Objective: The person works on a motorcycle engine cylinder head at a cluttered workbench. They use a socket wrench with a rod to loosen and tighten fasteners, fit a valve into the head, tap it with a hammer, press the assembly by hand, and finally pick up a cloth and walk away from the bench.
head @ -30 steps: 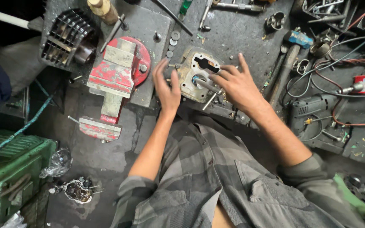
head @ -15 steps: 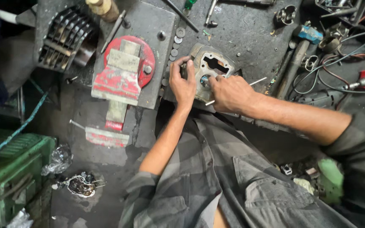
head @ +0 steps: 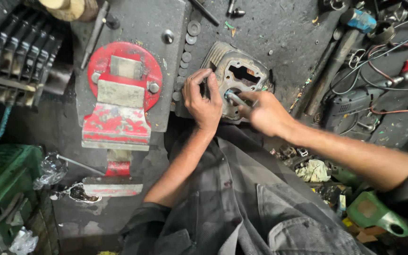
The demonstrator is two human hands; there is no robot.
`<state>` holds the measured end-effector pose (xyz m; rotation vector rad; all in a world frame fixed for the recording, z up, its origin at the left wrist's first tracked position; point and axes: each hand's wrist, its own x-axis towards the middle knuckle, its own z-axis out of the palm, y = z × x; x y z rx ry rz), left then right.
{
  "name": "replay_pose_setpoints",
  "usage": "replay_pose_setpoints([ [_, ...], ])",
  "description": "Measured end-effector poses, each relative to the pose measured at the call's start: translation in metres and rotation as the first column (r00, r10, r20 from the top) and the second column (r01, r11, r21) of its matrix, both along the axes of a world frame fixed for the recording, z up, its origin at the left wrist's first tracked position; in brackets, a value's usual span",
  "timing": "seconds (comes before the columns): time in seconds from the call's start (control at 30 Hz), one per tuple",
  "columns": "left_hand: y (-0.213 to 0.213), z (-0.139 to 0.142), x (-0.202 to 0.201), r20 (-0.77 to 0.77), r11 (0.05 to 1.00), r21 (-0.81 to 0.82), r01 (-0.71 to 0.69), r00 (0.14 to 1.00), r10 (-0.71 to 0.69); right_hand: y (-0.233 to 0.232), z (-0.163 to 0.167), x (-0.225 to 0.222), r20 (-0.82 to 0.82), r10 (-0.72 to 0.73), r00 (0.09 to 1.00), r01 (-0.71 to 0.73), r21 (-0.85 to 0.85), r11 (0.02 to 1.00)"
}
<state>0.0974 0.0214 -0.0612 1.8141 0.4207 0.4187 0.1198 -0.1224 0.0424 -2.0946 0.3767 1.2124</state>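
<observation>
Grey finned metal engine cylinder block (head: 239,78) lies on grimy workbench (head: 279,33), right of red bench vise (head: 121,94). Left hand (head: 204,101) clasps its near edge. Right hand (head: 265,113) grips slim metal rod (head: 236,98), tip at the bore.

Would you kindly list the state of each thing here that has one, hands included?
Left hand: gripping the engine cylinder block's edge.
Right hand: closed around a metal rod.
Metal rod: tip in the block's bore.
Engine cylinder block: lying flat on the bench.
Red bench vise: nothing clamped in it.
</observation>
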Motion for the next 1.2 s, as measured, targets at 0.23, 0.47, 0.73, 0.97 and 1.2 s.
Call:
replay_pose_setpoints([
  [0.23,-0.017,0.012,-0.023,0.02,1.0,0.004,-0.019,1.0,0.019,-0.028,-0.001,-0.033,-0.539,-0.592,0.599,0.793,0.299,0.531],
  [0.47,-0.034,0.013,-0.037,0.06,0.998,0.055,-0.04,0.998,0.037,-0.093,0.021,-0.058,0.188,-0.38,0.906,0.244,0.501,0.83],
  [0.73,-0.045,0.009,-0.049,0.081,0.996,0.066,-0.054,0.996,0.049,-0.109,0.039,-0.052,0.438,-0.245,0.865,0.086,0.353,0.932],
  [0.97,-0.045,0.009,-0.052,0.091,0.997,-0.028,-0.071,0.993,0.073,-0.091,0.092,-0.059,0.729,0.682,-0.047,-0.549,-0.59,0.593],
  [1.2,-0.035,0.009,-0.047,0.097,0.998,-0.036,-0.051,0.994,0.054,-0.031,0.059,-0.049,0.359,0.927,-0.108,-0.706,-0.684,0.183],
])
